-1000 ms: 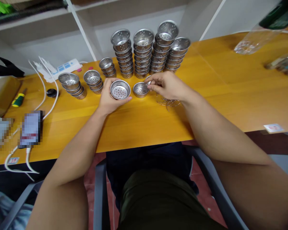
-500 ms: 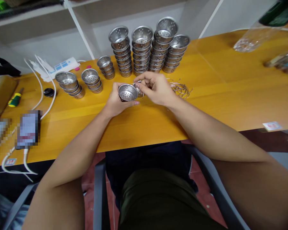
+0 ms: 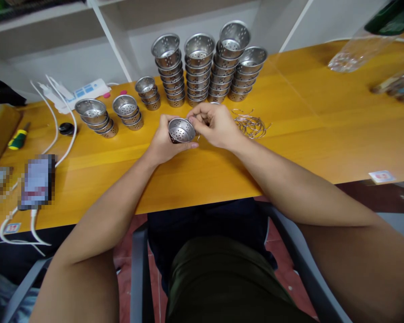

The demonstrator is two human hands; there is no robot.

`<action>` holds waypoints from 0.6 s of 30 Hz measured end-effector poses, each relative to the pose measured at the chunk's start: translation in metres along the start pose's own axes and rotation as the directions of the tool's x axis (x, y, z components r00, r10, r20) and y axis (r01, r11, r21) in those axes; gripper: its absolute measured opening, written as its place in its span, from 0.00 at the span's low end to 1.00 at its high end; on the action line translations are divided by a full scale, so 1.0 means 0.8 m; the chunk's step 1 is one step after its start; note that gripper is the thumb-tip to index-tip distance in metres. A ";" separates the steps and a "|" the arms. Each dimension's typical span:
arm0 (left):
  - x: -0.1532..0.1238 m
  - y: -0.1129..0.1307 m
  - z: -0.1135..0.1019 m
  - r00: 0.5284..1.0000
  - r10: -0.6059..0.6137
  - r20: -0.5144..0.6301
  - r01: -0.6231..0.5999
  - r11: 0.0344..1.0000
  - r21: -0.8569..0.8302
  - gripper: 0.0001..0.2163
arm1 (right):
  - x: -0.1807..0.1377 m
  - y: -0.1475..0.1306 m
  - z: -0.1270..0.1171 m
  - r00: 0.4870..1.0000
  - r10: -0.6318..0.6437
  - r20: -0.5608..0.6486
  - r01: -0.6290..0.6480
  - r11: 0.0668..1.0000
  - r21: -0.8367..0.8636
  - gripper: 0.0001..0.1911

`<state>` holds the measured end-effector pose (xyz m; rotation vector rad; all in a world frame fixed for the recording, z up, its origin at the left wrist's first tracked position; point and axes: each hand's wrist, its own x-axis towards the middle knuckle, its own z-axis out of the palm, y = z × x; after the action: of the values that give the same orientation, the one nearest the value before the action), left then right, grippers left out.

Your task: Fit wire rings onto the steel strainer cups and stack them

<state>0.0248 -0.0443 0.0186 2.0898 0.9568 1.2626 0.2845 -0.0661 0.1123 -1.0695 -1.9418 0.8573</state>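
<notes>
My left hand [image 3: 163, 141] grips a small perforated steel cup [image 3: 181, 130], tilted toward me, just above the orange table [image 3: 195, 175]. My right hand [image 3: 214, 125] is closed in a pinch at the cup's right rim, holding something small I cannot make out. A loose pile of thin wire rings [image 3: 251, 124] lies just right of my right hand. Behind my hands stand tall stacks of the same steel cups [image 3: 207, 67].
Shorter cup stacks [image 3: 94, 115] [image 3: 128, 111] [image 3: 148, 92] stand at the left. Farther left lie a white power strip [image 3: 84, 93], white cables [image 3: 55, 121], a green-yellow screwdriver [image 3: 17, 140] and a blurred phone [image 3: 37, 181]. A clear plastic bag [image 3: 357, 54] lies at the back right. White shelving [image 3: 114, 40] rises behind.
The second cup that stood on the table is no longer in view. My right hand moved left from the wire pile to the held cup, which my left hand tilted toward me.
</notes>
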 end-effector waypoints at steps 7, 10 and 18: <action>0.001 0.016 -0.001 0.999 -0.003 -0.034 0.004 1.000 0.007 0.57 | 0.001 -0.006 0.011 0.999 0.028 -0.033 -0.029 0.999 -0.024 0.20; 0.001 0.024 -0.002 0.999 -0.007 -0.052 0.008 1.000 0.015 0.53 | 0.000 -0.007 0.019 0.998 0.011 -0.063 -0.010 1.000 0.011 0.17; 0.002 0.039 -0.013 0.984 -0.150 0.092 0.167 0.959 -0.228 0.47 | 0.002 0.006 -0.009 0.939 -0.279 0.204 0.181 0.899 0.399 0.34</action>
<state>0.0251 -0.0619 0.0464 1.8262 0.8770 1.1484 0.2920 -0.0609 0.1122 -0.5071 -1.9540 1.2173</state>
